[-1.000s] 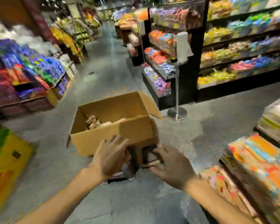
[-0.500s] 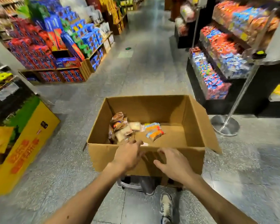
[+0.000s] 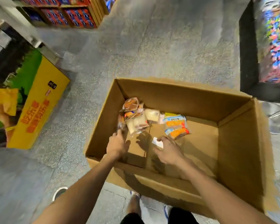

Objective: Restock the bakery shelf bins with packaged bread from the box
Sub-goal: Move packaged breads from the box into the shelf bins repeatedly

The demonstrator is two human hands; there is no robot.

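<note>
Head view, looking down into an open brown cardboard box point(image 3: 168, 97) standing on a grey speckled floor point(image 3: 152, 54). Both my bare forearms stretch over its near wall.

My left hand point(image 3: 117, 144) is inside the box near the left wall, fingers fairly straight and loosely spread, holding nothing. Its fingertips are just at the near edge of a heap of clear-wrapped bread packets point(image 3: 136, 117) piled in the far left corner.

My right hand point(image 3: 168, 152) hovers over the middle of the box bottom, back upward, fingers bent down onto a small white paper slip point(image 3: 158, 142). I cannot tell whether it pinches the slip or only touches it. Just beyond it lies a blue and orange bread packet point(image 3: 176, 125), beside the heap.

Left of the box stands a yellow and green printed cardboard display point(image 3: 39, 102). A black shelf unit of blurred colourful packets point(image 3: 247, 54) stands at right.
</note>
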